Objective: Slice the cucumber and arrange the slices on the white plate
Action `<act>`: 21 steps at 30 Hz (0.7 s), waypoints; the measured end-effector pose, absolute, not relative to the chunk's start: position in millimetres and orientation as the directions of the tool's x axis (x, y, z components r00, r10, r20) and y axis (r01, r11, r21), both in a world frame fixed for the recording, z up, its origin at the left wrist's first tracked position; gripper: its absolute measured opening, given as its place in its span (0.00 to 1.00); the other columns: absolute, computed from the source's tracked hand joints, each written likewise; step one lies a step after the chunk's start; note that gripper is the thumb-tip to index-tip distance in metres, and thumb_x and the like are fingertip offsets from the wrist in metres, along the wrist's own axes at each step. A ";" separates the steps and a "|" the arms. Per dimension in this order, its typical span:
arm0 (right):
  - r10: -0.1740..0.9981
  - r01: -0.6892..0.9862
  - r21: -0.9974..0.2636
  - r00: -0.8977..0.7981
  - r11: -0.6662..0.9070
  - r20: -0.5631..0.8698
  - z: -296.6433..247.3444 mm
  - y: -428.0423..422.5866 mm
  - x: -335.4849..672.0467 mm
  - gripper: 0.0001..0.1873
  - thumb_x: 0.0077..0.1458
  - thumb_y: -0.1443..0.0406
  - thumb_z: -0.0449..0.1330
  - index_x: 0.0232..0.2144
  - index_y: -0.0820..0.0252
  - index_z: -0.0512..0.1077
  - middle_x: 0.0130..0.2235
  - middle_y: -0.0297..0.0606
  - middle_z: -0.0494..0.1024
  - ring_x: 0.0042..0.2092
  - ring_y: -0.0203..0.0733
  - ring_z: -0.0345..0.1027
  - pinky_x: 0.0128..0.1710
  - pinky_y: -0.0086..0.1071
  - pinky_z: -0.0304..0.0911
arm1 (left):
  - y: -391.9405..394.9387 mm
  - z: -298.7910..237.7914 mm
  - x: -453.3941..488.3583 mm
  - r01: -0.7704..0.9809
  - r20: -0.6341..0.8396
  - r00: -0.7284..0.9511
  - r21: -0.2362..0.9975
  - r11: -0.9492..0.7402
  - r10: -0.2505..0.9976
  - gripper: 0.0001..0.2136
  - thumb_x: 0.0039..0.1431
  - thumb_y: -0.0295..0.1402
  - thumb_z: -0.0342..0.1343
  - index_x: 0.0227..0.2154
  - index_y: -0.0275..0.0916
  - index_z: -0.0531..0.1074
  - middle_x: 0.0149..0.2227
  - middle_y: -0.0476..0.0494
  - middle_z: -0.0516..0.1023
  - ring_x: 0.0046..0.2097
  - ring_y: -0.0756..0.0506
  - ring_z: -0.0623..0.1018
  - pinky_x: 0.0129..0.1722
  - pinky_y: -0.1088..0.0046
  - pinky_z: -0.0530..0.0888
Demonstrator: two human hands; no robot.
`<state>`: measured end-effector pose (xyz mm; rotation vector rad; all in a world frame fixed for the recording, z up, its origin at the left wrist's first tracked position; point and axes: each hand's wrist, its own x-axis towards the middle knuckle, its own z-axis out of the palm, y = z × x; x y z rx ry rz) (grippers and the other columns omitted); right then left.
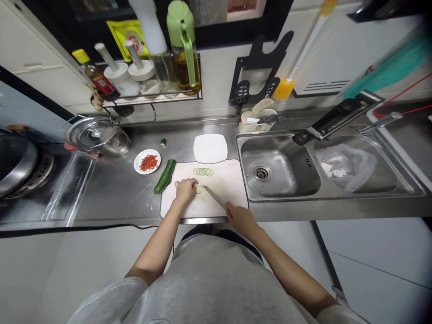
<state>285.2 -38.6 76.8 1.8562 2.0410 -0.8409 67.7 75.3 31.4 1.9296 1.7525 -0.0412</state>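
Observation:
My left hand (185, 190) is over the left part of the white cutting board (236, 180), its fingers bent and held together. What lies under them, if anything, is hidden. Just right of its fingertips a single thin cucumber slice (199, 189) lies flat. A kitchen knife (216, 198) is in my right hand (241, 219), fingers wrapped round the handle, the blade's tip pointing up-left close to that slice. Farther up the board runs a row of overlapping cucumber slices (203, 172). The big green cucumber (165, 177) rests against the board's left edge.
Behind the board sits a white square plate (210, 148). Left of it are a cut cucumber end (163, 142), a small plate of chopped red pieces (136, 163) and a lidded steel pot (114, 141). A double sink (283, 198) adjoins on the right; bottles line a rack (151, 100).

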 end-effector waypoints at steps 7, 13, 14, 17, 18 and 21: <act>0.799 0.974 -0.198 -0.205 0.109 -0.565 76.7 -24.6 273.5 0.15 0.64 0.65 0.42 0.47 0.59 0.64 0.37 0.45 0.78 0.38 0.46 0.73 0.35 0.32 0.56 | 69.9 25.0 61.6 0.912 -0.382 0.147 0.410 0.025 0.912 0.14 0.56 0.28 0.50 0.43 0.48 0.74 0.43 0.44 0.76 0.48 0.41 0.70 0.47 0.60 0.56; 0.787 0.973 -0.174 -0.225 0.151 -0.574 78.5 -19.5 268.2 0.15 0.64 0.65 0.42 0.47 0.59 0.64 0.35 0.44 0.78 0.39 0.46 0.73 0.33 0.31 0.55 | 68.2 21.1 60.9 0.899 -0.366 0.135 0.435 0.041 0.921 0.15 0.55 0.26 0.50 0.42 0.49 0.74 0.43 0.45 0.75 0.48 0.41 0.70 0.47 0.60 0.56; 0.787 0.972 -0.174 -0.229 0.156 -0.573 78.7 -19.2 267.6 0.14 0.64 0.65 0.42 0.47 0.59 0.64 0.36 0.44 0.78 0.39 0.46 0.73 0.33 0.31 0.55 | 67.9 20.9 60.9 0.897 -0.360 0.133 0.439 0.042 0.923 0.15 0.55 0.26 0.50 0.42 0.50 0.74 0.42 0.45 0.75 0.48 0.41 0.70 0.47 0.60 0.56; 0.776 0.971 -0.175 -0.238 0.165 -0.584 79.2 -18.0 266.1 0.14 0.64 0.65 0.42 0.47 0.59 0.64 0.36 0.44 0.78 0.39 0.46 0.73 0.33 0.31 0.55 | 67.2 21.1 60.7 0.893 -0.354 0.134 0.448 0.042 0.926 0.15 0.55 0.26 0.50 0.41 0.50 0.75 0.42 0.45 0.75 0.48 0.41 0.70 0.46 0.60 0.56; 0.772 0.971 -0.174 -0.237 0.165 -0.589 79.4 -17.5 265.8 0.14 0.64 0.65 0.42 0.47 0.59 0.64 0.36 0.44 0.78 0.39 0.45 0.73 0.33 0.31 0.55 | 67.1 21.4 60.6 0.891 -0.352 0.135 0.452 0.041 0.926 0.15 0.55 0.26 0.50 0.41 0.50 0.75 0.42 0.45 0.75 0.47 0.41 0.70 0.46 0.60 0.56; 0.769 0.973 -0.165 -0.226 0.158 -0.598 79.5 -16.2 264.9 0.14 0.64 0.65 0.43 0.47 0.59 0.64 0.36 0.44 0.78 0.39 0.45 0.73 0.33 0.31 0.54 | 67.3 21.4 60.2 0.886 -0.346 0.140 0.462 0.038 0.928 0.15 0.55 0.26 0.50 0.41 0.49 0.75 0.42 0.45 0.75 0.47 0.41 0.70 0.45 0.60 0.56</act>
